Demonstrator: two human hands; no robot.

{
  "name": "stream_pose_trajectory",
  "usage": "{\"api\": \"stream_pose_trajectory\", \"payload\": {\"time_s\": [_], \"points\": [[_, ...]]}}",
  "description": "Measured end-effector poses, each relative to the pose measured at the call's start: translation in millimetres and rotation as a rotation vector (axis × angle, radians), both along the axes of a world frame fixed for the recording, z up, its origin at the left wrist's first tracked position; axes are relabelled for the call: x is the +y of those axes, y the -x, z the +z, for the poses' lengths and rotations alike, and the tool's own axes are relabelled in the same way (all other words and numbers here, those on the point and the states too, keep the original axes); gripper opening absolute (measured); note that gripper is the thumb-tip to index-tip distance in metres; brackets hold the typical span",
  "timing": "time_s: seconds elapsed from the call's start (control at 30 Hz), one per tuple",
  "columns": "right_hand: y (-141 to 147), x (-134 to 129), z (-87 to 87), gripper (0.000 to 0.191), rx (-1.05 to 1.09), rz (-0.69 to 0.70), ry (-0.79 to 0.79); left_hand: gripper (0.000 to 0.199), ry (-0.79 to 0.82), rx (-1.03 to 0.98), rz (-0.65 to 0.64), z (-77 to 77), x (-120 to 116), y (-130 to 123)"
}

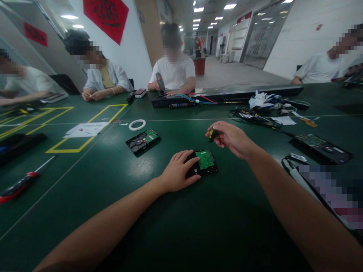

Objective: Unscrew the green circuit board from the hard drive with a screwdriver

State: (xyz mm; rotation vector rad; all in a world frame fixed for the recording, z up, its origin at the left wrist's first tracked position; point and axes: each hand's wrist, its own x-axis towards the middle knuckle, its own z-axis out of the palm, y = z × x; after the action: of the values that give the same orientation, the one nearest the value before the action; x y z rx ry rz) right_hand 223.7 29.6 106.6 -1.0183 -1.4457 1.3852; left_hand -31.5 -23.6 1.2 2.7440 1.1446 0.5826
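Note:
A hard drive (206, 159) with a green circuit board lies flat on the table in front of me. My left hand (179, 170) grips its left side, fingers over the top edge and thumb along the near edge, hiding that end. In my right hand (231, 139) is a small yellow-and-black screwdriver (212, 133), pinched by the handle. Its thin shaft points down at the board's upper edge; whether the tip sits in a screw is too small to tell. Beyond my left hand lies a second hard drive (143, 141), board side up.
A white tape roll (137, 125) lies beyond the second drive. To the left are a red-and-black screwdriver (22, 185) and a paper sheet (86, 129). Another hard drive (321, 147), cables and gloves (263, 100) are on the right. Across the table, a person (172, 71) holds a power drill (160, 83).

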Motion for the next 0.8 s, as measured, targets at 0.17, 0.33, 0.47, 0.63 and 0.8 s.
{"api": "stream_pose_trajectory", "payload": {"time_s": [0.17, 0.33, 0.47, 0.63, 0.8], "points": [[-0.7, 2.3, -0.5, 0.022, -0.030, 0.019, -0.013, 0.069, -0.004, 0.012, 0.002, -1.4, 0.8, 0.4], [0.5, 0.2, -0.9, 0.021, -0.024, 0.029, -0.014, 0.069, -0.003, 0.009, 0.003, -1.9, 1.0, 0.5], [0.9, -1.9, 0.2, 0.019, -0.018, 0.061, -0.015, 0.069, 0.004, -0.010, -0.001, -0.5, 0.6, 0.2], [1.7, -3.8, 0.4, 0.017, -0.014, 0.085, -0.017, 0.069, -0.003, -0.005, -0.004, -0.1, 0.2, 0.3], [3.1, -3.4, -1.5, 0.016, 0.029, 0.036, 0.008, 0.069, -0.003, -0.013, 0.000, -1.1, 0.5, 0.3]]}}
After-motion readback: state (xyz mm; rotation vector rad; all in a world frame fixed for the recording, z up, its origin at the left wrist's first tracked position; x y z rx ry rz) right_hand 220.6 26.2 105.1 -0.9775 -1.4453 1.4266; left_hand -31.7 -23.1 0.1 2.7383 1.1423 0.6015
